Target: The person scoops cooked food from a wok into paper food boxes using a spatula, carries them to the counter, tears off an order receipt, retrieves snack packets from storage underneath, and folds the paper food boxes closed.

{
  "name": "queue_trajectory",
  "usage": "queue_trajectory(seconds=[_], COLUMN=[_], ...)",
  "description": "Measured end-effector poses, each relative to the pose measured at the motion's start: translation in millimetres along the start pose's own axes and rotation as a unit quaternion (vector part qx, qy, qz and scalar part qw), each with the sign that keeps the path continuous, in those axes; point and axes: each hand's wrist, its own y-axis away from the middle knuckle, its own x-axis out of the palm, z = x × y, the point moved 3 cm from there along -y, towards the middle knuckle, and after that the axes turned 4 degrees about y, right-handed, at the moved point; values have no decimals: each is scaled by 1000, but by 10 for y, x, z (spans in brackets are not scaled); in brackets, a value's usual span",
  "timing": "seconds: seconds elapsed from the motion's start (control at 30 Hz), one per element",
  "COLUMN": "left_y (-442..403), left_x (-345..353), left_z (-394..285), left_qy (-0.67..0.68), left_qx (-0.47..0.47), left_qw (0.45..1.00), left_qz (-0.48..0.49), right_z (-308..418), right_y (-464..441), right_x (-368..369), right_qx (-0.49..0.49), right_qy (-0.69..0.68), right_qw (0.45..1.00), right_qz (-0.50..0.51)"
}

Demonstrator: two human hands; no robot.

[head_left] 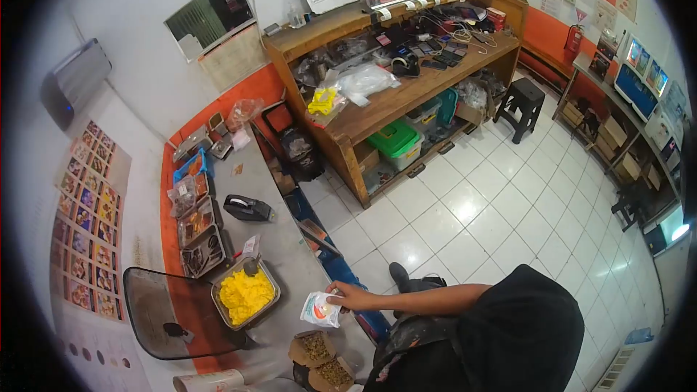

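My right hand (348, 296) is closed on the edge of a small white packet (320, 310) with a red-orange and green print. I hold it over the front edge of the grey counter (279, 247). To its left sits a metal tray (270, 306) heaped with yellow, scrambled-egg-like food (243, 296); a spoon (251, 267) rests in it. Below the packet is an open brown cardboard food box (301, 354), its two parts filled with greenish-brown food (316, 348). My left hand is out of view.
Metal trays of food (197, 223) line the wall side of the counter, near a black tape dispenser (248, 208). A dark translucent cover (145, 312) stands beside the yellow food. Behind are a wooden desk (356, 127), a black bin (299, 152) and a black stool (520, 105).
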Motion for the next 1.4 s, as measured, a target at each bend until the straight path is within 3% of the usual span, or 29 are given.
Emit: queue_trajectory(seconds=[0.17,0.23,0.27,0.3,0.37,0.43,0.47,0.5,0.53,0.6,0.67,0.73,0.77,0.87,0.93,1.0,1.17,1.23,1.4], left_y=[123,375,624,891,1439,1911,1941,1983,2031,2166,2253,2357,2346,2303,2153,1969,1745,1827,1756], left_x=[-339,-717,-977,-1211,-1516,-1586,-1516,-1428,-1315,-1208,-1192,-1164,-1120,-1072,-1030,-999,-1100,-1101,-994], left_z=[200,390,532,704,1012,1071,876,675,468,235,54,-117,-221,-254,-367,-433,-500,-430,-621], left_qy=[-15,-38,-75,-166,-409,-472,-370,-238,-111,-6,-18,40,23,63,16,-46,-32,-31,-16], left_qx=[6,17,26,71,169,132,52,-17,-66,-47,-27,-23,-5,9,-8,36,40,25,22], left_qw=[999,994,987,970,875,835,874,891,877,879,854,893,881,901,907,914,904,898,920], left_qz=[-49,-105,-139,-163,-198,-249,-311,-386,-463,-475,-519,-448,-472,-428,-420,-401,-424,-437,-392], right_z=[44,-63,-60,-118,-212,-173,-90,-78,-211,-546,-495,-441,-403,-521,-549,-516,-362,-280,-182], right_y=[24,-72,-103,-201,-389,-496,-564,-637,-777,-1057,-1071,-1015,-1014,-1033,-976,-938,-856,-863,-958], right_x=[45,106,129,115,81,89,69,110,96,34,46,42,104,287,456,595,788,814,1195], right_qx=[-25,-17,-20,-28,-40,-36,4,0,2,-46,-98,-108,-132,-41,-46,-47,-102,-106,-194], right_qy=[-39,3,-40,-5,32,-20,61,20,13,150,205,257,299,269,240,238,223,315,345], right_qw=[998,1000,999,999,998,998,997,1000,999,988,974,960,944,954,958,947,937,920,887], right_qz=[-40,-25,-18,-29,-38,-55,-37,-8,52,-6,-5,25,37,130,153,212,249,208,237])
